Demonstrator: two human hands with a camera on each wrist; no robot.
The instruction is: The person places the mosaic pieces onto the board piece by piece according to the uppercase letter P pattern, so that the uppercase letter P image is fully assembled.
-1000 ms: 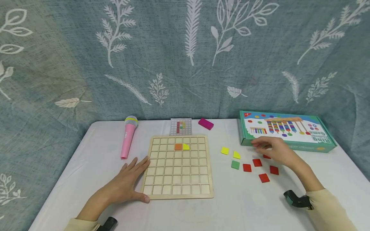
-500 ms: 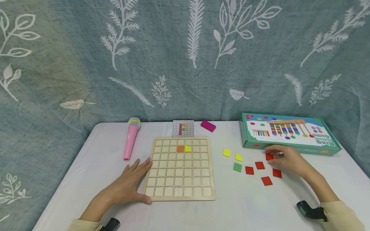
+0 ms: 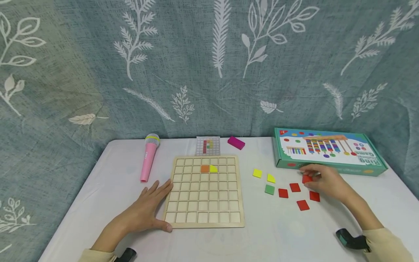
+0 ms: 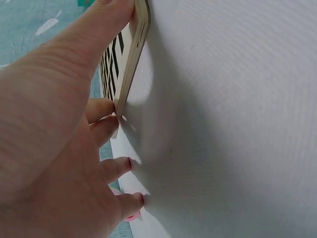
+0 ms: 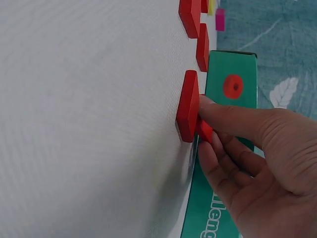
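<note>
"Pinching something, is the right hand (image 3: 327,183)?"

"Yes, a flat red square tile (image 3: 307,178), grasped between thumb and fingers just in front of the green cardboard box (image 3: 327,151) with a colourful printed top. Whether that tile is lifted off the white cloth-covered table (image 3: 271,236), I can't tell."

"And where on the table is this?"

"Toward the far right corner, where the box lies along the far edge. Four more flat red square tiles (image 3: 303,205) lie loose near the hand, with a flat green square tile (image 3: 270,189), a flat yellow square tile (image 3: 257,173) and a flat yellow quarter-circle tile (image 3: 271,178) to their left."

"What about the left hand (image 3: 146,210)?"

"Released, its fingers spread. The thumb touches the near left corner of the square pale wooden grid board (image 3: 203,196), and a fingertip meets the board's left edge."

"Does the board hold anything?"

"In the second row from its far edge: a flat orange square tile (image 3: 204,168) in one compartment and a second yellow quarter-circle tile (image 3: 213,169) in the next one to the right."

"And behind the board?"

"A small printed grid card (image 3: 208,146) near the table's far edge, then a magenta rectangular block (image 3: 236,143) to its right. A pink handheld microphone (image 3: 149,160) with a grey mesh head lies toward the far left corner."
</note>
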